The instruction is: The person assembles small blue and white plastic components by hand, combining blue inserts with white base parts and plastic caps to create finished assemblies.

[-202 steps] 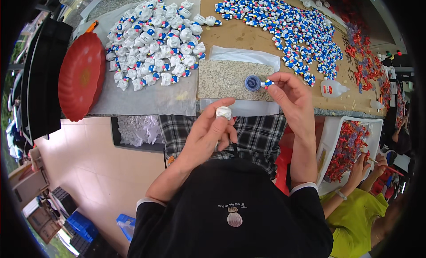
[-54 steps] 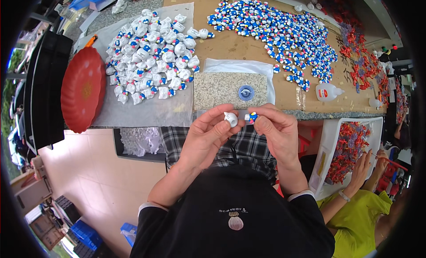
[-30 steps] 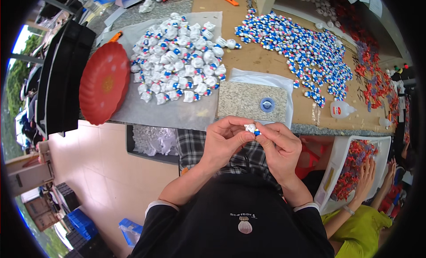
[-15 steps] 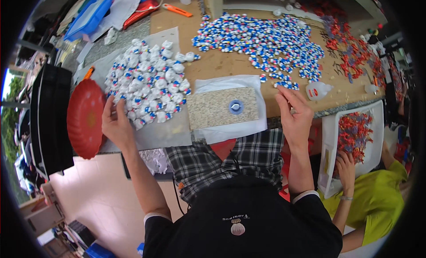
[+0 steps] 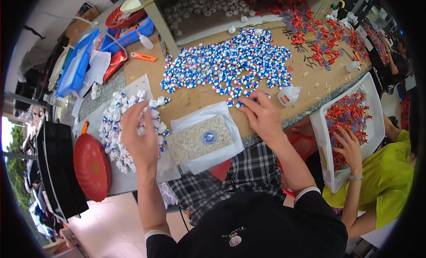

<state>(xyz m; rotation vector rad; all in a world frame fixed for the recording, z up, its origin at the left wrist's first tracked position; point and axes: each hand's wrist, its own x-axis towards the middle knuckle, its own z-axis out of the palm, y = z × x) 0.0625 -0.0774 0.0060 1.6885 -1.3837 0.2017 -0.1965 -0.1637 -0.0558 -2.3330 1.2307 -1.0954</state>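
My left hand (image 5: 142, 136) hovers over a heap of small white pieces with blue and pink marks (image 5: 113, 125), its fingers apart and nothing visible in them. Toward the right, my right hand (image 5: 265, 118) reaches to the near edge of a broad spread of blue-and-white pieces (image 5: 230, 58). Its thumb and forefinger close around one small blue-and-white piece (image 5: 239, 105) on the board. Between my hands a speckled stone slab (image 5: 188, 145) lies on a white sheet (image 5: 237, 147). A small round blue dish (image 5: 209, 137) with something clear or pale inside sits on the slab.
A red scalloped tray (image 5: 92, 167) stands at the left edge. A white squeeze bottle (image 5: 289, 96) lies right of my right hand. Farther back are an orange cutter (image 5: 143, 56) and blue trays (image 5: 77, 65). At right, another person's hand (image 5: 348, 147) works in a white bin (image 5: 330, 169) of red pieces.
The whole view has shifted. My left hand has moved from the heap's left edge to its right part. My right hand has come down to the near edge of the blue-and-white pieces.
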